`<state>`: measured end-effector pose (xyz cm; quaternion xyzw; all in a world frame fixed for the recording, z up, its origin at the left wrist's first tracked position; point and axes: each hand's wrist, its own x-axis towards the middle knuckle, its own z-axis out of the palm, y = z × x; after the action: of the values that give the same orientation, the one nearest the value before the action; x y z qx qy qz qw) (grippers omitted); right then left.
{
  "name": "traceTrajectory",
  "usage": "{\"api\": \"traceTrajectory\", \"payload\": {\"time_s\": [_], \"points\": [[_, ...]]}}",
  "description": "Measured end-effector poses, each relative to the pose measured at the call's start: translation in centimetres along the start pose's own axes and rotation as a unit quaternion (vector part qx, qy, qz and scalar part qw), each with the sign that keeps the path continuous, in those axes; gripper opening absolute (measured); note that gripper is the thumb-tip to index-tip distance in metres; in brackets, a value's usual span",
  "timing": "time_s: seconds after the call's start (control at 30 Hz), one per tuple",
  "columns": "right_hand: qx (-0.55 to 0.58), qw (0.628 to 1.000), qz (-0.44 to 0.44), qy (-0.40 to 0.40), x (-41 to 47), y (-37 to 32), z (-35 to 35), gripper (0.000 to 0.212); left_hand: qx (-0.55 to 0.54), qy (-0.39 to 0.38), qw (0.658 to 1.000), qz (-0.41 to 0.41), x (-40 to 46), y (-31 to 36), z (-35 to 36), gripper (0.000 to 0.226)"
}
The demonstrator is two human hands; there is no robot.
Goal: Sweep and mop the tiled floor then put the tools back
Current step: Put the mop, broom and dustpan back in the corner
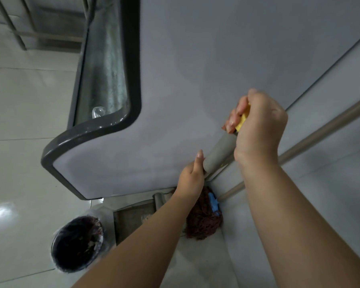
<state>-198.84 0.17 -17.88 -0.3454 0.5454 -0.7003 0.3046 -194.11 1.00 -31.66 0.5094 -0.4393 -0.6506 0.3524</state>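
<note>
We stand on a glossy pale tiled floor (25, 104) in a corner where a grey wall panel (330, 183) meets the side of a large grey display freezer (175, 59) with a dark rim and a glass front. The freezer's bulk crowds the corner, leaving a narrow gap. In that gap we see one mop: its brown string head (204, 221) with a blue clip rests on the floor against the wall. Beside it lie one grey dustpan (131, 219) and one round waste bin (79, 244) lined with clear plastic. Our right hand (260, 129) grips the yellow top of the grey mop handle (218, 152); our left hand (192, 177) curls around the handle lower down. A second, beige pole (324, 127) leans along the wall.
</note>
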Motion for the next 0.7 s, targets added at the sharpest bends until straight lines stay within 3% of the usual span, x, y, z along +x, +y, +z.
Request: {"api": "traceTrajectory", "payload": {"time_s": [0.17, 0.37, 0.53, 0.6, 0.7], "points": [[-0.003, 1.000, -0.018, 0.016, 0.8, 0.3, -0.1, 0.044, -0.029, 0.016, 0.999, 0.017, 0.7, -0.4, 0.8, 0.064], [0.019, 0.998, -0.023, 0.049, 1.4, 0.5, -0.9, 0.039, -0.046, 0.000, 0.999, 0.026, 1.0, -0.3, 1.8, 0.057], [0.017, 0.998, -0.029, 0.055, 1.4, 0.6, -1.2, 0.037, -0.043, -0.016, 0.999, 0.015, 1.6, -1.0, 2.2, 0.077], [0.012, 0.997, -0.036, 0.061, 1.3, 0.7, -1.2, 0.036, -0.055, -0.016, 0.998, 0.019, 1.7, -1.2, 2.3, 0.076], [-0.005, 0.996, -0.043, 0.076, 1.3, 0.6, -1.3, 0.038, -0.044, -0.009, 0.999, 0.012, 2.0, -1.2, 2.3, 0.057]]}}
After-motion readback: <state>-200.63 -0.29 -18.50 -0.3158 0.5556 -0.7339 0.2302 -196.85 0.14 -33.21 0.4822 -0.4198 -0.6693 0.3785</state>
